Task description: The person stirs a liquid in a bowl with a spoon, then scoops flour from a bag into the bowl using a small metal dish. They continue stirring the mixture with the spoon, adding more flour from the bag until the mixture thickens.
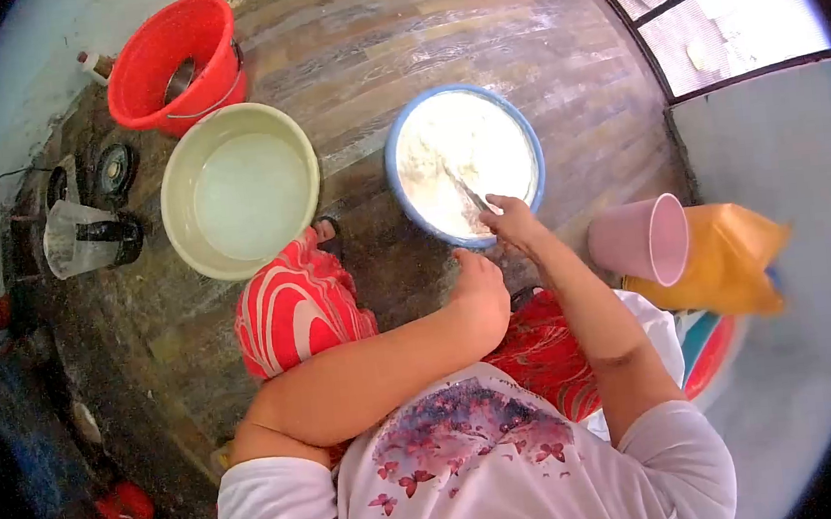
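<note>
A blue-rimmed basin [393,177] stands on the floor in front of me, filled with a bright white, powdery-looking mass [465,146]. My right hand [511,221] reaches over its near right edge, closed on the handle of a thin metal utensil [470,193]. The utensil slants to the upper left and its far end is sunk in the white mass, so its tip is hidden. Just below the near rim is my left hand [481,298], fingers loosely bent with nothing seen in them. Its wrist is bent and the forearm crosses in front of my body.
Left of the blue basin stands a cream tub [310,185] of cloudy liquid, with a red bucket [221,74] behind it. A clear jug [78,240] is farther left. On the right, a pink bucket [627,244] stands beside a yellow bag [736,251] near the wall.
</note>
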Motion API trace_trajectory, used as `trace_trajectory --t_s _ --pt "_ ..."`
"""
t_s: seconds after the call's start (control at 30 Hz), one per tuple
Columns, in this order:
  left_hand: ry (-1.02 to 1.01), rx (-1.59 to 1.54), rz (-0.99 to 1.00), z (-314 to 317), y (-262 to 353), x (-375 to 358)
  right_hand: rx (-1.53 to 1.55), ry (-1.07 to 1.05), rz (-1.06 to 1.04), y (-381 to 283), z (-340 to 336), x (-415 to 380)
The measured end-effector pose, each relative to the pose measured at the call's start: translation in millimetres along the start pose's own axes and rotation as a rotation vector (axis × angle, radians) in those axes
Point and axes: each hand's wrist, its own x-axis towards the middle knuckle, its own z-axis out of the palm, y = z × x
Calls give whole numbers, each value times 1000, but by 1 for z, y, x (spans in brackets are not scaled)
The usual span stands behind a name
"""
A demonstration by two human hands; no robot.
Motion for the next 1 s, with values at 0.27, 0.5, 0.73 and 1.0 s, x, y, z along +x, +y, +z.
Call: trace_trajectory --t_s 0.27,0.5,0.73,1.0 --pt "-138 2 -15 -12 0 -4 -439 -50 -187 -12 -44 -66" --pt "-115 32 1 -9 2 -8 -700 -61 -264 -13 17 -28" --pt "-83 22 2 -9 -1 -11 227 -13 40 -24 6 -16" --pt "-50 12 6 -12 1 -17 -584 6 -218 -25 -27 -74"
